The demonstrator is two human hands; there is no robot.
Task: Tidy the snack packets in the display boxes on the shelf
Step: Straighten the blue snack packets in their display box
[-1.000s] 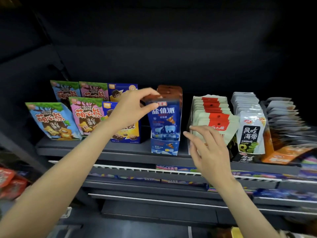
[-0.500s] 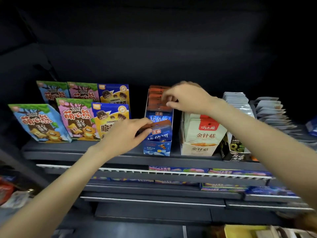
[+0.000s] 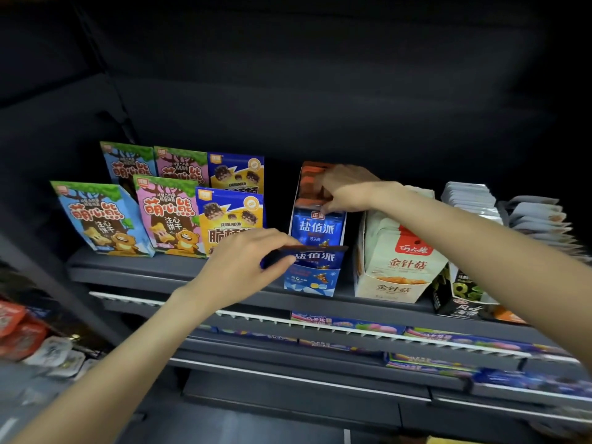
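A blue display box (image 3: 312, 282) stands mid-shelf with a row of blue snack packets topped in orange. My left hand (image 3: 246, 265) pinches the front blue packet (image 3: 315, 256) by its top edge, low at the box's front. Reaching over from the right, my right hand (image 3: 344, 189) has its fingers curled on the tops of the packets (image 3: 317, 229) standing further back in the same box. Right of it sits a cream display box (image 3: 395, 274) of cream packets with red labels; my right forearm passes above it.
Blue, pink and yellow-blue snack boxes (image 3: 166, 216) stand in two rows at the left. Silver packets (image 3: 471, 200) and more display boxes crowd the right end. The shelf edge (image 3: 179, 277) runs below; lower shelves hold further packets. A dark shelf hangs overhead.
My right hand moved from the cream box up to the back packets of the blue box. My left hand came down from the packet tops to the front packet, which now sits lower.
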